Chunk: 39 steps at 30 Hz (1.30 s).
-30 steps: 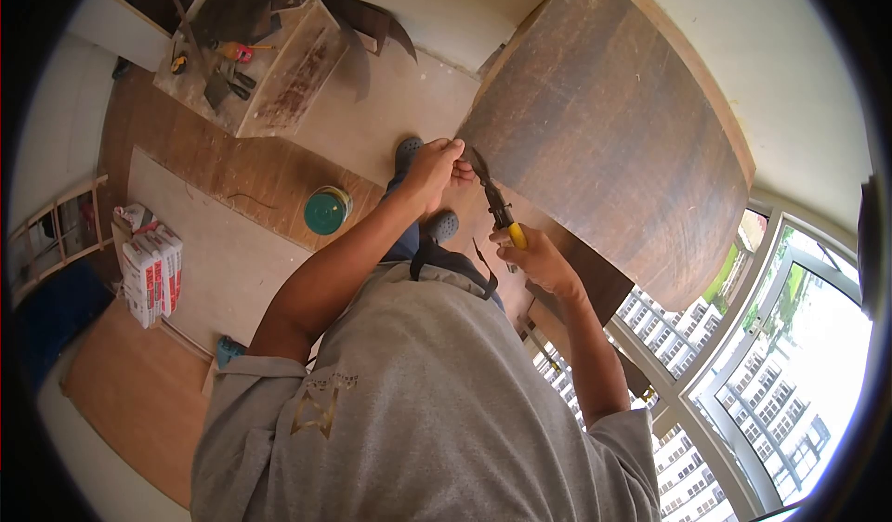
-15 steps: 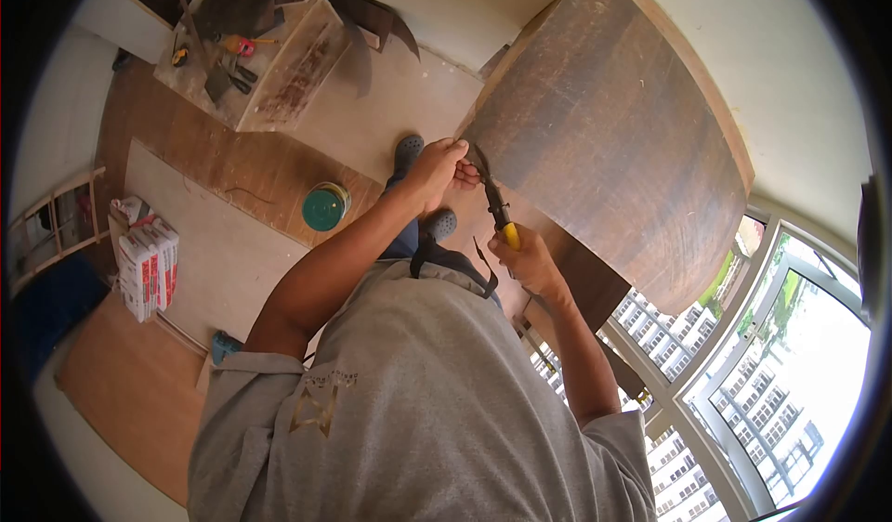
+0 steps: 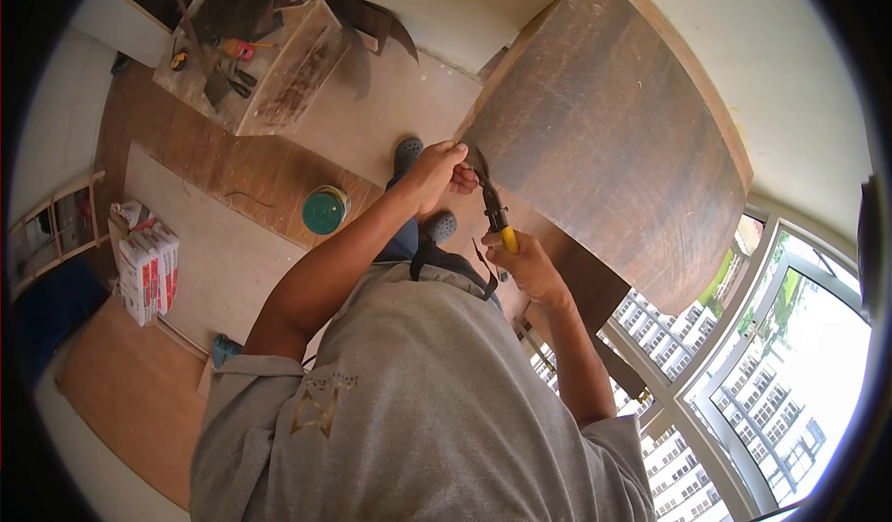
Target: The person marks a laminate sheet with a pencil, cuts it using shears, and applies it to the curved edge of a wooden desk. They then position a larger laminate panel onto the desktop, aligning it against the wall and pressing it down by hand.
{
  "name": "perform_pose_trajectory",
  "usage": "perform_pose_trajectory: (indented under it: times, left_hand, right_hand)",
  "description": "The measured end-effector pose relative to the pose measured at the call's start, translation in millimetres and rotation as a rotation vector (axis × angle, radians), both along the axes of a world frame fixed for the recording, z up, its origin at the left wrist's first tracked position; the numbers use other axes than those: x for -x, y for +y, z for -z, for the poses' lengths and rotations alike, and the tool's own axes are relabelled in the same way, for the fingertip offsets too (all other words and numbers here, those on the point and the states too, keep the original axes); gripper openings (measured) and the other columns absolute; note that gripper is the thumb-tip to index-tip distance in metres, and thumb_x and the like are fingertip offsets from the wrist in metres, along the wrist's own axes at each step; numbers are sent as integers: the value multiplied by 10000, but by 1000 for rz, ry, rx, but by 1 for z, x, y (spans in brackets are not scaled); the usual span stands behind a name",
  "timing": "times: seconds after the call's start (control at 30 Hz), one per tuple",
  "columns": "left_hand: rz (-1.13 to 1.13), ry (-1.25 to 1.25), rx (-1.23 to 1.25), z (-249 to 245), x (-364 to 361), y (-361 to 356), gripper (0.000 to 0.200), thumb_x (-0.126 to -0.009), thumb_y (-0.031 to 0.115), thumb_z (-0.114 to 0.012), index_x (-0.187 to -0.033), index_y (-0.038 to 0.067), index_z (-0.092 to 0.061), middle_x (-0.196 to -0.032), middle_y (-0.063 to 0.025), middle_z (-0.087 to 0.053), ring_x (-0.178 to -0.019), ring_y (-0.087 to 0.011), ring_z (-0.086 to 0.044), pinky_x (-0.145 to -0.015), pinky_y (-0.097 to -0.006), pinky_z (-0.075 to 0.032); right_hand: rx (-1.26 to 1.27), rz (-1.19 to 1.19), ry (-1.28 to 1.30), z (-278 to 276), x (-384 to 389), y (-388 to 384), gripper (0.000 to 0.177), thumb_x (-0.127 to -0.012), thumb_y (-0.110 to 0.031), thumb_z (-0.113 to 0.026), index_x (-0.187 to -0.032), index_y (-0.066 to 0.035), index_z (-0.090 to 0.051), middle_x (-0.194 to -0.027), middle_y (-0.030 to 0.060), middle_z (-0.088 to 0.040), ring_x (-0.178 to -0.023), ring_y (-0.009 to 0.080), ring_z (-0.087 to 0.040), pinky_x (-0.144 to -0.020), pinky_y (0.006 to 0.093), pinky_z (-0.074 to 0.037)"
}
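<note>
My right hand [image 3: 531, 264] is closed around the yellow handle of a snips-like tool [image 3: 494, 208] with a dark metal head. Its head points up and left, reaching the near edge of a large brown wood-grain panel [image 3: 613, 141]. Beside that tip, my left hand [image 3: 439, 175] is pinched, thumb against the bent fingers, at the panel's left corner. Whatever lies between those fingers is too small to make out. The tool's jaws are partly lost against the dark panel.
A tub with a green lid [image 3: 324, 210] stands on the floor left of my feet. Behind it, a worn wooden box [image 3: 288, 76] bears several hand tools. White-and-red packages [image 3: 149, 267] are stacked at the left. Glazed windows [image 3: 790, 373] line the right side.
My right hand and the tool have shifted slightly, the handle a little down and left. My left hand stays almost in the same place at the panel corner.
</note>
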<state>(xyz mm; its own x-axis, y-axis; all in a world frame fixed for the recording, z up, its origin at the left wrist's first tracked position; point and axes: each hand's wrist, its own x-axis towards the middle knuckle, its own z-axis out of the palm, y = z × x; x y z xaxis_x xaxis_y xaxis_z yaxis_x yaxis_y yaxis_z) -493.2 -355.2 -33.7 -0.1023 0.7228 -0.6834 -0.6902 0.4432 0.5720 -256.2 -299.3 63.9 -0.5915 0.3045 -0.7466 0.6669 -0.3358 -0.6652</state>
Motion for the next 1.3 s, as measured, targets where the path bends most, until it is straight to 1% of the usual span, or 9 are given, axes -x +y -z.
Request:
perform_pose_trajectory:
  times: [0.07,0.13,0.37,0.43,0.73,0.87,0.97,1.03,1.3]
  left_hand:
    - [23,-14,1,2,4,-2,299,-1117,327,-479,-1006,56,-540,-916,-116,-657,-849,-241,-705,-824,-412,-616]
    - [78,-161,-20,6,8,-6,301,-1120,324,-469,-1013,53,-544,-919,-118,-662,-849,-248,-713,-812,-408,-621]
    - [37,-44,12,4,-1,-2,325,-1117,309,-465,-1010,14,-552,-923,-148,-663,-816,-266,-716,-774,-414,-625]
    - [35,-76,-35,5,-1,-3,325,-1116,306,-466,-1011,11,-553,-940,-150,-662,-818,-267,-717,-778,-419,-625]
    - [35,-100,47,1,2,-1,331,-1101,316,-485,-985,20,-576,-850,-129,-659,-774,-257,-701,-751,-404,-615]
    - [29,-65,-8,1,1,-1,336,-1102,322,-483,-990,19,-578,-845,-126,-661,-763,-255,-699,-753,-409,-615]
    - [67,-53,-8,-1,3,-4,340,-1105,322,-477,-985,20,-579,-849,-126,-663,-756,-251,-697,-753,-411,-614]
    - [77,-55,-4,0,4,-4,348,-1109,323,-472,-980,18,-579,-850,-125,-662,-752,-249,-695,-750,-409,-613]
    - [92,-145,-2,5,0,-9,347,-1104,325,-491,-984,13,-583,-859,-133,-662,-759,-248,-688,-745,-409,-606]
  right_hand:
    - [14,22,-25,-3,1,2,343,-936,-159,-702,-1203,55,-682,-1139,92,-669,-1016,163,-603,-915,296,-474]
    - [6,6,-3,-1,-1,11,297,-928,-177,-716,-1162,5,-709,-886,25,-646,-781,109,-567,-698,273,-461]
    - [30,25,-123,5,5,1,255,-935,-233,-728,-1039,-5,-683,-802,22,-612,-699,134,-547,-651,313,-459]
    - [-219,-31,-88,14,2,-6,285,-939,-261,-735,-984,9,-657,-781,64,-620,-653,188,-555,-641,370,-477]
    - [-315,-59,-251,28,0,-21,344,-936,-299,-738,-950,40,-681,-703,169,-641,-677,219,-640,-672,415,-501]
    - [-349,-38,-209,27,3,-26,315,-931,-265,-742,-1007,38,-694,-786,166,-696,-723,216,-674,-676,408,-518]
    - [-230,124,31,35,-1,-26,298,-922,-215,-748,-1058,44,-692,-890,127,-730,-784,202,-678,-725,368,-540]
    - [-76,109,21,23,4,-17,268,-917,-163,-712,-1085,45,-695,-923,27,-659,-794,90,-570,-740,258,-475]
    - [14,137,50,22,12,-18,358,-903,-123,-704,-1212,52,-658,-976,38,-655,-867,122,-578,-804,269,-464]
